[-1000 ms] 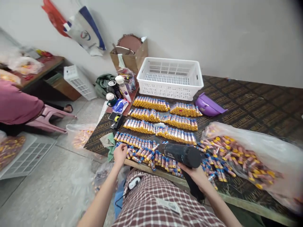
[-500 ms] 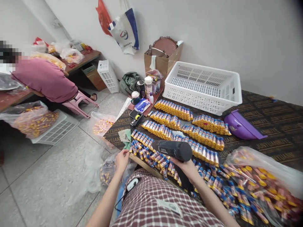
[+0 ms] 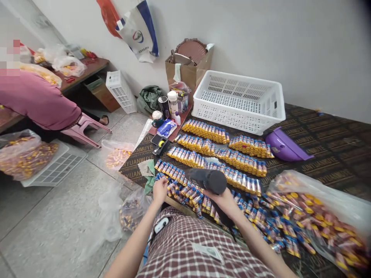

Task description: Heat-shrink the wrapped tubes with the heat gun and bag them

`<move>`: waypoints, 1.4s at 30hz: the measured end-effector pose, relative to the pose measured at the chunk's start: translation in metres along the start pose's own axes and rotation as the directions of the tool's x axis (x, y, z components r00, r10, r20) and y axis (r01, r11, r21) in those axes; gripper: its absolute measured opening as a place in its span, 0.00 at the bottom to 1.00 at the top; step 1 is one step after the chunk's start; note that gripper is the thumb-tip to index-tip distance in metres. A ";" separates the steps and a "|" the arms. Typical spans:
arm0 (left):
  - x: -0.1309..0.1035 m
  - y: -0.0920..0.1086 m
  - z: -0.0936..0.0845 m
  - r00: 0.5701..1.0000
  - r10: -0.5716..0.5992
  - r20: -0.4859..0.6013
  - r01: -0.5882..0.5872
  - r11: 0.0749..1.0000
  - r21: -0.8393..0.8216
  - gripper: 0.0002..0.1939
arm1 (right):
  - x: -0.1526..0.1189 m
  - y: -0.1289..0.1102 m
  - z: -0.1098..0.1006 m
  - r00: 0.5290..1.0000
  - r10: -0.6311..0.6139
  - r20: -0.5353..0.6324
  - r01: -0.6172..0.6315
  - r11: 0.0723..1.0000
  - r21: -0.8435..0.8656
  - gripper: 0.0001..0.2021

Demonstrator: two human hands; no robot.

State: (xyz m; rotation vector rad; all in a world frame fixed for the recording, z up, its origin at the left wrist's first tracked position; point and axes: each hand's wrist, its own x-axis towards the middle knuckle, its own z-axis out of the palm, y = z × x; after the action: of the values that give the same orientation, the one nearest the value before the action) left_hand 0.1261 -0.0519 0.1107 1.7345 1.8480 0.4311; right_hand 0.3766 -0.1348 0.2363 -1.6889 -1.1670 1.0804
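In my right hand [image 3: 222, 200] is a black hair dryer [image 3: 207, 180]. Its thick body points left over the rows, and my fingers wrap round its handle. My left hand [image 3: 160, 191] reaches to the left end of a loose heap of small blue-and-yellow tubes [image 3: 193, 195] at the table's near edge. Its fingers are bent together among the tubes; what they pinch is too small to make out. Just beyond the dryer, similar tubes stand packed in neat rows [image 3: 242, 161]. A green cloth [image 3: 150, 175] lies beside my left hand.
A white plastic crate [image 3: 237, 116] stands behind the rows, with a purple scoop [image 3: 285, 146] at its right. Clear bags of tubes [image 3: 315, 216] lie on the right. A tape dispenser [image 3: 160, 144] and bottles stand back left. Further left, a person in pink [image 3: 37, 98] sits on a stool.
My left hand has moved from the table's edge onto the near-left tubes. The hair dryer has tilted, its rear end turning more toward me. The whole view has shifted slightly right.
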 end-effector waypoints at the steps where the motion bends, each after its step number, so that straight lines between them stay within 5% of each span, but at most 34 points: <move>1: 0.002 0.012 0.010 0.998 0.053 0.045 -0.054 0.998 0.022 0.12 | -0.014 0.005 -0.016 0.999 0.032 -0.043 -0.033 0.999 -0.022 0.23; 5: 0.001 0.059 0.054 0.972 0.192 0.137 -0.212 0.965 0.154 0.17 | -0.071 0.029 -0.071 0.958 0.175 -0.228 -0.191 0.981 -0.047 0.21; 9: -0.008 0.091 0.087 0.992 0.077 0.105 -0.107 0.942 0.319 0.39 | -0.121 0.053 -0.102 0.866 0.336 -0.371 -0.340 0.939 0.056 0.20; 15: -0.017 0.115 0.114 0.973 0.081 0.218 -0.154 0.926 0.346 0.47 | -0.167 0.062 -0.109 0.686 0.547 -0.480 -0.400 0.834 0.380 0.18; 19: -0.019 0.131 0.128 0.933 0.104 0.345 -0.216 0.929 0.302 0.46 | -0.182 0.065 -0.108 0.618 0.590 -0.519 -0.361 0.800 0.480 0.20; 27: -0.041 0.170 0.148 0.836 0.287 0.468 -0.406 0.897 0.175 0.36 | -0.194 0.083 -0.109 0.615 0.621 -0.486 -0.384 0.775 0.503 0.19; 34: -0.066 0.195 0.164 0.738 0.359 0.571 -0.400 0.915 -0.058 0.38 | -0.182 0.074 -0.107 0.619 0.608 -0.497 -0.379 0.785 0.489 0.20; 38: -0.067 0.192 0.146 0.621 0.453 0.640 -0.461 0.871 -0.169 0.34 | -0.174 0.075 -0.110 0.652 0.565 -0.506 -0.362 0.818 0.448 0.20; 42: -0.067 0.148 0.103 0.658 0.554 0.510 -0.631 0.775 -0.027 0.25 | -0.157 0.073 -0.108 0.742 0.466 -0.482 -0.327 0.879 0.346 0.17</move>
State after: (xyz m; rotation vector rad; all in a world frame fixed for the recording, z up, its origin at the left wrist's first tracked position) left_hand 0.3070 -0.1166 0.1285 2.2899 0.9303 0.0555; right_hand 0.4656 -0.3186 0.2343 -1.9216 -0.2849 0.8350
